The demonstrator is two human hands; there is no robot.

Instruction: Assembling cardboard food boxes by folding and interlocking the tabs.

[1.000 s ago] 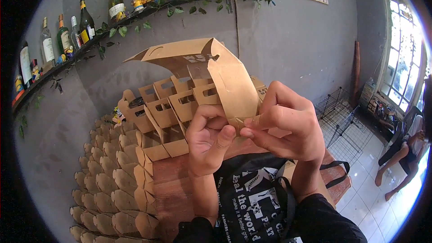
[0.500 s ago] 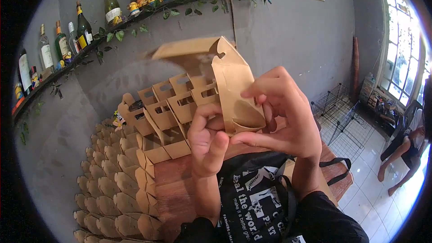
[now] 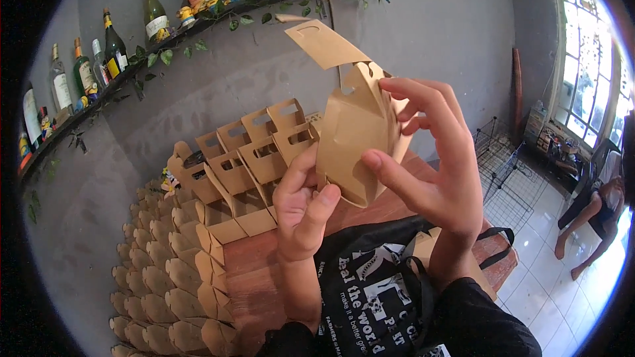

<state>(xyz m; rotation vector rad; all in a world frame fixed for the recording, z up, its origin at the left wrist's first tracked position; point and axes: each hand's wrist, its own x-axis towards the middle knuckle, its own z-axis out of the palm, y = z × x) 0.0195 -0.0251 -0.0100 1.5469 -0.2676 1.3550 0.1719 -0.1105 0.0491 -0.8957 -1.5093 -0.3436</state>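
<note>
A brown cardboard box [image 3: 354, 139] is held up in front of me, tilted, with its bottom edge toward me. Its long top flap [image 3: 327, 43], with a handle cut-out, stands out to the upper left. My left hand [image 3: 301, 205] grips the lower left corner between thumb and fingers. On the box's right side, my right hand [image 3: 440, 158] has its thumb against the near panel and its fingertips on the upper edge. The inside of the box is hidden from me.
Several handled cardboard boxes [image 3: 241, 215] stand in rows on the reddish table [image 3: 254, 277]. Nested cardboard pieces [image 3: 185, 291] fill the left side. A black printed bag [image 3: 370, 291] lies close to me. Above runs a bottle shelf [image 3: 218, 13]; at right are a wire rack [image 3: 509, 192] and a seated person [image 3: 595, 225].
The box has turned, so a broader panel now faces me, and its top flap has swung up. My right hand has shifted from the lower end to the box's right side.
</note>
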